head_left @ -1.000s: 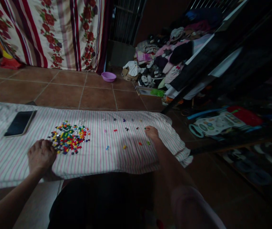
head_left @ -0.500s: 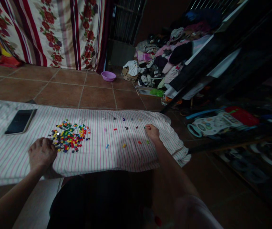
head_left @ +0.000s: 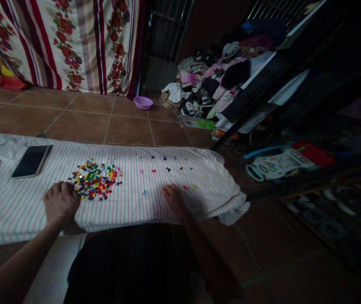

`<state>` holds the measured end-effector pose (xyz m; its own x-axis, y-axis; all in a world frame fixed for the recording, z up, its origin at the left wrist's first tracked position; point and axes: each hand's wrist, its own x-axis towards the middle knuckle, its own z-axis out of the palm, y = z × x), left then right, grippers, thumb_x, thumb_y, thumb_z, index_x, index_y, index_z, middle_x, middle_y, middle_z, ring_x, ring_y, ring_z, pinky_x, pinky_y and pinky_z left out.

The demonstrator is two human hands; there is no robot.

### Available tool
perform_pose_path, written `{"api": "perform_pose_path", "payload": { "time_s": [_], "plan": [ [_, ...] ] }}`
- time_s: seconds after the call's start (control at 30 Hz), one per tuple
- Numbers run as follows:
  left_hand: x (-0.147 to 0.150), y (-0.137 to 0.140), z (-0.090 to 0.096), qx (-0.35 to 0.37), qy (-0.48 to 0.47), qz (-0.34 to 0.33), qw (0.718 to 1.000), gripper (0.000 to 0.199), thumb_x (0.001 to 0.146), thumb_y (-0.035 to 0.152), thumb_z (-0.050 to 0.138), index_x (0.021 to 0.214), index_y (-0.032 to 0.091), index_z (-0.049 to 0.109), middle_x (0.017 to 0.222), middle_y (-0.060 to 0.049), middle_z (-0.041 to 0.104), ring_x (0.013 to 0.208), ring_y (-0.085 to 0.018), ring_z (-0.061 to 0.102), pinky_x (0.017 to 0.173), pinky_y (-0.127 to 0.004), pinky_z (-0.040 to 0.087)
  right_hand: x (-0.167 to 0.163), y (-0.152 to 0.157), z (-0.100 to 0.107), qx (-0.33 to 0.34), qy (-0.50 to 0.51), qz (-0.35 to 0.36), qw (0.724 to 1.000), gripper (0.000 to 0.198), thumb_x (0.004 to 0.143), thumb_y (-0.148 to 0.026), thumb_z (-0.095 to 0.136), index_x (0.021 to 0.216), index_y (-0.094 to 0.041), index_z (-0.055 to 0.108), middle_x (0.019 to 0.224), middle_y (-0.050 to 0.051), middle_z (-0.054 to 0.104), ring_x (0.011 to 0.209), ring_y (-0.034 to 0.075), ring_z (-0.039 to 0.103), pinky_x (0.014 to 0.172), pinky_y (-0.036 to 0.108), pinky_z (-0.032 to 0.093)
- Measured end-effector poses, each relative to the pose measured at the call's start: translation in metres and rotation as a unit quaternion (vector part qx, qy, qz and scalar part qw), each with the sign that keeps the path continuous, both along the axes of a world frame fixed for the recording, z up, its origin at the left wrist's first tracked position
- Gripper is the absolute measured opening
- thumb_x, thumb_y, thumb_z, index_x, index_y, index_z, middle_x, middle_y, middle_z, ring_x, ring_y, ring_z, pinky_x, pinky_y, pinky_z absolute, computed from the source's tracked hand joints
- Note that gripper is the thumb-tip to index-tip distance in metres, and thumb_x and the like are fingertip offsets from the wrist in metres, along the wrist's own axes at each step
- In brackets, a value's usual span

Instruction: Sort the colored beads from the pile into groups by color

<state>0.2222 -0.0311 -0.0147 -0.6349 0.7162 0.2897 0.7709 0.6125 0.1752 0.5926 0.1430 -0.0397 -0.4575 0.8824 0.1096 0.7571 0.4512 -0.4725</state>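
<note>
Right of the curled left hand [head_left: 60, 199], bead-like pieces [head_left: 97, 180] seem light, best side-pinched. Apart, the right hand [head_left: 173, 197] curls; both holds unclear.

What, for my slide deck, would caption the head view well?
Left hand at a heap of small colourful pieces; right hand over striped cloth.

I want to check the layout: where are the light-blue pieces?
In the head view, left of centre, the light-blue pieces lie on the striped cloth, between the colourful pile and the right hand.
</note>
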Motion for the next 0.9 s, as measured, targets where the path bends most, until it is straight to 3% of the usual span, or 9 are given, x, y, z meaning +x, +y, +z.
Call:
{"api": "perform_pose_path", "payload": {
  "time_s": [0.13,0.33,0.6,0.73,0.9],
  "plan": [
    [-0.001,-0.001,-0.001,0.001,-0.003,-0.005,1.0,0.035,0.09,0.03,0.033,0.108,0.013,0.057,0.115,-0.021,0.058,0.108,-0.035,0.054,0.091,-0.049,0.04,-0.009,-0.01,0.003,0.006,-0.001,0.007,1.0,0.024,0.089,-0.021,0.047,0.092,-0.03,0.069,0.094,0.007,0.064,0.09,0.023,0.059,0.08,0.036,0.043],
    [0.002,-0.002,0.004,0.004,-0.011,-0.008,1.0,0.034,0.09,0.029,0.034,0.108,0.012,0.057,0.114,-0.022,0.058,0.108,-0.036,0.055,0.091,-0.05,0.04,-0.021,-0.02,0.002,0.031,-0.036,0.019,0.999,0.02,0.089,-0.015,0.047,0.086,-0.022,0.067,0.091,0.007,0.061,0.088,0.02,0.057,0.08,0.031,0.044],
    [0.001,-0.003,0.0,0.007,0.007,-0.008,1.0,0.036,0.09,0.031,0.033,0.11,0.013,0.056,0.112,-0.022,0.058,0.106,-0.037,0.055,0.088,-0.051,0.041,-0.016,-0.02,-0.005,0.025,0.022,0.033,0.999,0.017,0.085,-0.011,0.055,0.095,-0.019,0.067,0.1,0.006,0.06,0.091,0.017,0.058,0.085,0.029,0.047],
    [0.001,-0.002,0.001,0.007,0.005,-0.006,1.0,0.038,0.089,0.032,0.032,0.109,0.011,0.057,0.109,-0.023,0.059,0.105,-0.038,0.054,0.087,-0.052,0.042,-0.015,-0.019,-0.005,0.039,0.005,0.011,0.999,0.02,0.089,-0.012,0.049,0.092,-0.019,0.068,0.097,0.007,0.061,0.089,0.018,0.057,0.083,0.031,0.047],
    [0.001,-0.002,0.002,0.005,-0.002,-0.008,1.0,0.038,0.086,0.03,0.037,0.112,0.012,0.058,0.112,-0.022,0.059,0.106,-0.038,0.054,0.087,-0.051,0.041,-0.016,-0.022,-0.006,0.067,-0.01,-0.002,0.998,0.024,0.087,-0.012,0.051,0.103,-0.02,0.067,0.103,0.008,0.06,0.098,0.02,0.056,0.089,0.033,0.046]
  ]
}}
